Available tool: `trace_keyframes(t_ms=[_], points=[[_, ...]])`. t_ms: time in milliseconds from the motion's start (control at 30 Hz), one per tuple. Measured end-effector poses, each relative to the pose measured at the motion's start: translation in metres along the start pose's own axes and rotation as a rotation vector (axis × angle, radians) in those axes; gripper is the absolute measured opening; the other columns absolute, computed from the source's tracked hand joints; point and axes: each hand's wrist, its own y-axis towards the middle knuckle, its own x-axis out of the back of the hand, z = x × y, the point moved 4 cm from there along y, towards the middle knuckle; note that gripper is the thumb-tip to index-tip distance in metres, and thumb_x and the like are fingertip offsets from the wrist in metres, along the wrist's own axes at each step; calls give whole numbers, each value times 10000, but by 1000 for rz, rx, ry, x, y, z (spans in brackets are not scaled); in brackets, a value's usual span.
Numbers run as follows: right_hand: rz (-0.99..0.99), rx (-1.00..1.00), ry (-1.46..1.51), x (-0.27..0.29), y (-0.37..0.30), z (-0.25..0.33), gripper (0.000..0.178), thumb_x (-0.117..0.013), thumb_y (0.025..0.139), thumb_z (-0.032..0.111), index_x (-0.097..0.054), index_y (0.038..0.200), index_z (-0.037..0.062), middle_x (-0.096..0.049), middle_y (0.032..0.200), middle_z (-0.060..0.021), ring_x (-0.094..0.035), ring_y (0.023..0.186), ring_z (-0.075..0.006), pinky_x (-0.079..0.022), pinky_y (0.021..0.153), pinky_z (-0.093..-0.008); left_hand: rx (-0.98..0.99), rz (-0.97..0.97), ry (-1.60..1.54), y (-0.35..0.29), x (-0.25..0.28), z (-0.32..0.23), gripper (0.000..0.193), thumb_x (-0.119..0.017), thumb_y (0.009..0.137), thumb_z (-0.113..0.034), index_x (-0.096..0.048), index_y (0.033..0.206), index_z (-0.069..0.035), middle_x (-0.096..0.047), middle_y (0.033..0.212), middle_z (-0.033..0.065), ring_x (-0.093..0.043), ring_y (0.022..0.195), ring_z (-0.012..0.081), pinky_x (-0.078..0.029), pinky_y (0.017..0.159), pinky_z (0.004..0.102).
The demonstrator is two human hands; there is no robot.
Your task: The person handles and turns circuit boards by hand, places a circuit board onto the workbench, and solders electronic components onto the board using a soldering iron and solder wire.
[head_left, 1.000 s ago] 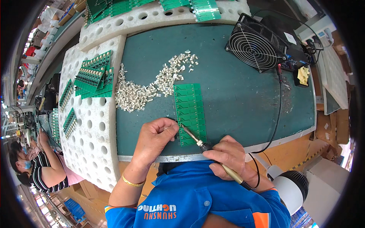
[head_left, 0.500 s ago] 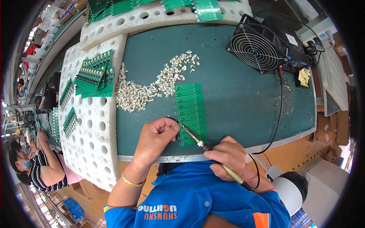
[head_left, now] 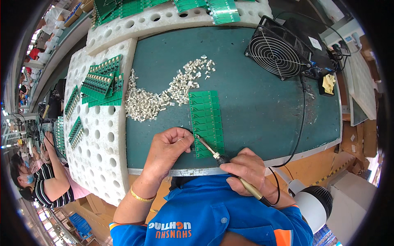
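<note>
A green circuit board panel (head_left: 208,112) lies on the bench before me, its left edge lined with small parts and pins. My right hand (head_left: 246,170) is closed round the handle of a soldering iron (head_left: 210,150), whose tip rests at the board's lower left edge. Beside that tip, the fingers of my left hand (head_left: 170,147) are pinched on a thin solder wire (head_left: 179,140), mostly hidden by the fingers. Small white connectors (head_left: 143,103) are heaped beyond my left hand, trailing off toward the far middle.
A white foam board (head_left: 92,143) at the left carries several populated circuit boards (head_left: 100,82). More green boards (head_left: 223,11) lie on foam at the back. A black fan (head_left: 277,51) stands at the far right, near the iron's cable (head_left: 303,119). A co-worker (head_left: 51,180) sits at left.
My hands and the iron have hardly moved; the tip stays at the board's left edge. At left, the co-worker's arm has shifted a little.
</note>
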Motion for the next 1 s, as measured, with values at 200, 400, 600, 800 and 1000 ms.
trace_keyframes(t_ms=[200,400,600,800,1000], points=[[4,5,-11,0,0,0,266,-713,822,158,-681,1057,38,-639,737,-84,-619,623,-217,-456,586,-338,22,0,-5,-1,0,-4,119,-673,907,-109,-666,944,3,-639,781,-12,-543,710,38,-432,661,184],[7,2,-16,-1,0,0,297,-732,765,112,-684,1050,41,-637,732,-86,-621,622,-217,-463,590,-336,12,-14,5,0,0,0,113,-672,907,-107,-667,939,1,-634,768,-14,-539,700,36,-424,650,185],[7,1,-13,0,1,0,325,-747,728,89,-687,1044,43,-638,729,-90,-622,618,-219,-462,587,-336,-37,-17,-8,3,0,5,100,-672,906,-94,-666,938,0,-625,753,-19,-530,692,32,-415,638,184],[2,-2,-13,0,2,1,305,-735,740,84,-686,1038,39,-639,726,-91,-620,612,-217,-461,580,-338,-37,-14,-18,3,-1,5,99,-672,906,-92,-664,941,0,-621,754,-20,-523,688,26,-410,635,177],[-95,6,-29,10,-9,-1,256,-676,865,166,-664,1075,19,-631,762,-107,-595,610,-233,-467,574,-352,-41,11,-32,2,0,5,80,-660,906,-77,-660,954,-12,-628,790,-19,-531,719,26,-417,662,178]])
